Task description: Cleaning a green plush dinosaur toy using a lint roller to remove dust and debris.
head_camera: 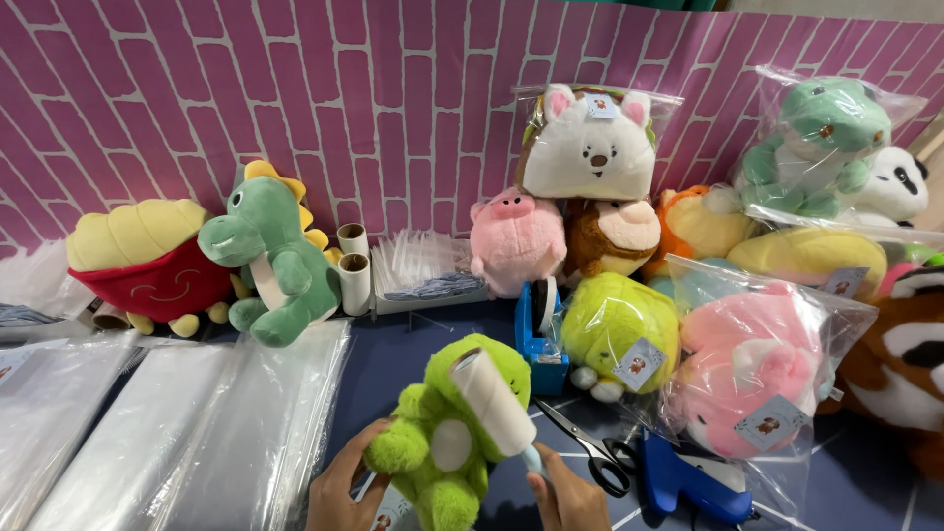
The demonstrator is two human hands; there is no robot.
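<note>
L hand (339, 492) gripping lime plush (447, 433), R hand (570, 497) holding lint roller (492, 401) w/ scissors (585, 447) & tape dispenser (539, 344) crowding bench (393, 364) close by.

Both hands (452, 497) cut off below; lint roller's handle (531, 457) hidden

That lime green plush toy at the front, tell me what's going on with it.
A person's left hand grips the lime green plush toy with the white belly patch from its side, holding it upright over the dark blue table. The right hand presses a white lint roller against the toy's head. Black-handled scissors lie just right of the hands, stacks of clear plastic bags lie to the left, and bagged plush toys are piled to the right.
</note>
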